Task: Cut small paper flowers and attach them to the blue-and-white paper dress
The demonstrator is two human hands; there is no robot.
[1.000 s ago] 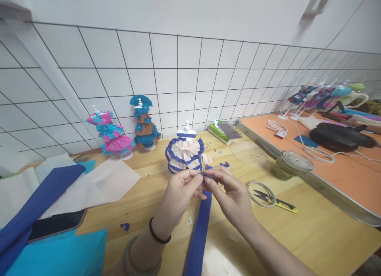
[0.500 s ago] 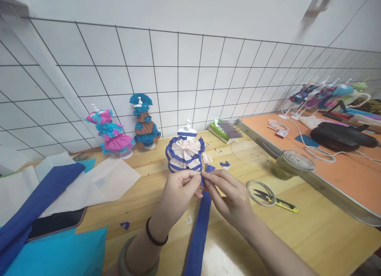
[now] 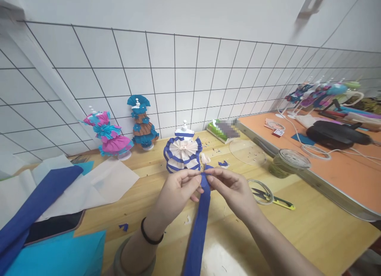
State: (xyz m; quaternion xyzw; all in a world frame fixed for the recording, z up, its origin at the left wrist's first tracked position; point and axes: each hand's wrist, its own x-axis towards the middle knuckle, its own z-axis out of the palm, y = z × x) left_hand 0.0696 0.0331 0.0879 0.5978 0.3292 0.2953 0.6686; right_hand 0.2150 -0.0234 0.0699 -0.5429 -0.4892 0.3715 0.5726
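Note:
A long strip of dark blue crepe paper [image 3: 199,224] runs from the near table edge up to my fingers. My left hand [image 3: 181,186] pinches the strip's upper end from the left, thumb against forefinger. Opposite it, my right hand [image 3: 230,188] grips the same end between thumb and fingertips, close to the left one. Just beyond my hands stands a small white dress form [image 3: 184,129] in a cream paper dress with blue edging [image 3: 183,151]. A blue scrap [image 3: 222,163] and a cream scrap [image 3: 205,158] lie to its right.
Thread snips [image 3: 276,200] and a clear tape roll [image 3: 261,192] lie right, below a round lidded container [image 3: 288,163]. Left are cream paper sheets [image 3: 101,184], a dark phone [image 3: 55,228] and turquoise paper [image 3: 59,254]. Two dressed forms [image 3: 114,137] stand against the tiled wall.
My fingertips have drawn slightly apart at the strip's end, showing more of the blue paper between them. The view has shifted a little.

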